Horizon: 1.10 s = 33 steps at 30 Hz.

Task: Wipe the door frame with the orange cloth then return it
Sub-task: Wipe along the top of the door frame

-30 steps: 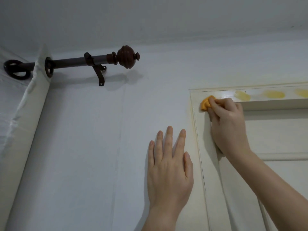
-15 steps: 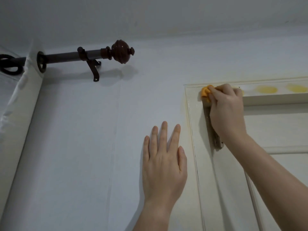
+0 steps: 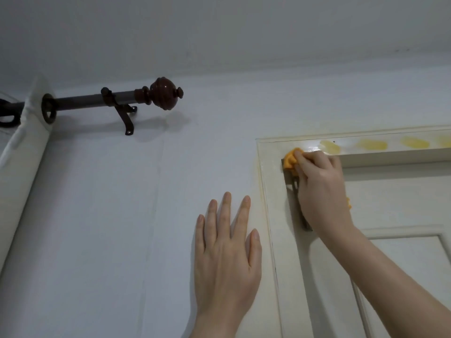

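The cream door frame (image 3: 273, 196) runs up the right side and across the top. My right hand (image 3: 322, 189) grips the bunched orange cloth (image 3: 291, 160) and presses it into the frame's upper left inner corner. Most of the cloth is hidden under my fingers; a small orange bit shows past my wrist. Several yellow smears (image 3: 373, 144) lie along the frame's top rail to the right of the cloth. My left hand (image 3: 227, 250) rests flat on the white wall, fingers straight, just left of the frame.
A dark curtain rod (image 3: 97, 101) with a round brown finial (image 3: 166, 96) and a wall bracket sticks out at upper left. A white curtain (image 3: 19, 167) hangs from it at the left edge. The cream door (image 3: 402, 203) fills the frame; a metal hinge sits below the cloth.
My right hand has slid the cloth slightly left and down into the frame's corner. My left hand stays flat on the wall. The view has shifted a little.
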Tool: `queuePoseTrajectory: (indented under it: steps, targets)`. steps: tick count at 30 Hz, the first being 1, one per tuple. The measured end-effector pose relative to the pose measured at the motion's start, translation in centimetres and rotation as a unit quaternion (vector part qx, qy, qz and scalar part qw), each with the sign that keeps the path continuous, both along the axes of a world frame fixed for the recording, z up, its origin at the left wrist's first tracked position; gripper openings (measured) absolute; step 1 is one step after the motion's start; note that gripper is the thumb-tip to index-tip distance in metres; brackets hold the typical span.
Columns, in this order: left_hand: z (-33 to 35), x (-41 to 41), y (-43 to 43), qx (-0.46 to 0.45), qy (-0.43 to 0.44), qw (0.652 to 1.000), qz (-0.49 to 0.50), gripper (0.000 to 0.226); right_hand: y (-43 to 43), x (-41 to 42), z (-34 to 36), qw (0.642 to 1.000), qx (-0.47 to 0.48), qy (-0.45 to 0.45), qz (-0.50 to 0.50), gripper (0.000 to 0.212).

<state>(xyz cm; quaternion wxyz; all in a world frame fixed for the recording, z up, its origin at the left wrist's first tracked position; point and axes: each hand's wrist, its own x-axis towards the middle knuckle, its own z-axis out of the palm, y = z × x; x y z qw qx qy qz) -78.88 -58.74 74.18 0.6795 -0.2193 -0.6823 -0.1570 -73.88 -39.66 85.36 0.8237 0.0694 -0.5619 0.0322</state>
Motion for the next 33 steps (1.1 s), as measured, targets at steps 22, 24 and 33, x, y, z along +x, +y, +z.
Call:
queuePoseTrajectory:
  steps: [22,24,33]
  targets:
    - [3.6,1.4,6.9,0.037,0.005,0.999,0.033,0.070,3.6,0.6,1.8,0.998,0.058,-0.004,0.008,0.037]
    - [3.7,1.6,7.1,0.042,0.004,0.998,0.039,0.072,3.8,0.7,2.8,0.998,0.054,-0.018,-0.002,0.038]
    - [3.8,2.3,7.3,0.046,-0.010,0.997,0.058,0.072,4.5,1.1,2.2,0.998,0.047,-0.029,0.013,0.037]
